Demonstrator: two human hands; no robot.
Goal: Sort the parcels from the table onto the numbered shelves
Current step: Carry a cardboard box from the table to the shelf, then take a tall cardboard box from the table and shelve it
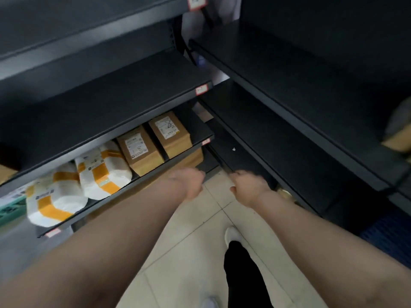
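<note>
Your left hand point(189, 183) and right hand point(249, 187) hover empty, fingers loosely curled, just right of the lower shelf point(124, 190) holding brown boxes point(170, 134) marked 8.

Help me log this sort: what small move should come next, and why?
Probably pull both hands back and turn toward the table, out of view, for another parcel. The left hand and right hand hold nothing, and two brown boxes marked 8 already sit on the shelf beside white bags.
</note>
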